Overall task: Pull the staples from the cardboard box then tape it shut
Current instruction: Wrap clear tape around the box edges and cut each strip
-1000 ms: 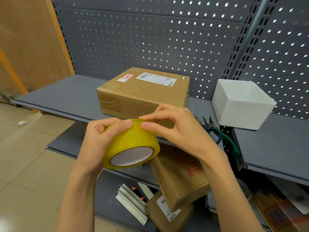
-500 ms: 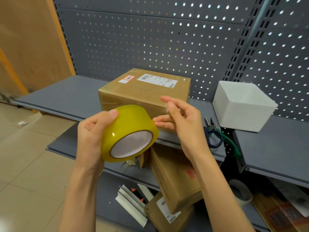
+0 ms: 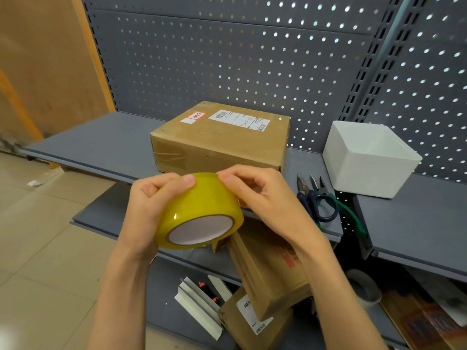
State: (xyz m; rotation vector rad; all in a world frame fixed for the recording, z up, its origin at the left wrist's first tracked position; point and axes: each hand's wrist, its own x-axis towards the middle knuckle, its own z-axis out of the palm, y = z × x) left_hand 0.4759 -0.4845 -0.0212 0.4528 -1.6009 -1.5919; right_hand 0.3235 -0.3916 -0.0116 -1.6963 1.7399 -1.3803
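A brown cardboard box [image 3: 222,140] with a shipping label and a red sticker lies on the grey upper shelf [image 3: 101,145], its flaps closed. In front of it, over the shelf edge, my left hand [image 3: 149,210] grips a roll of yellow tape [image 3: 199,210] from the left, thumb on top. My right hand [image 3: 262,198] touches the roll's upper right edge with curled fingertips, apparently picking at the tape. Pliers and blue-handled scissors [image 3: 318,198] lie on the shelf to the right of my hands.
A white open bin [image 3: 366,160] stands at the right on the shelf. Below, the lower shelf holds two more cardboard boxes [image 3: 267,274], white folded pieces [image 3: 199,299] and a grey tape roll [image 3: 364,289]. Pegboard closes the back; tiled floor lies to the left.
My right hand, which had drawn away from the roll half a second ago, has come back onto its upper right edge. The roll has dropped slightly and turned in my left hand.
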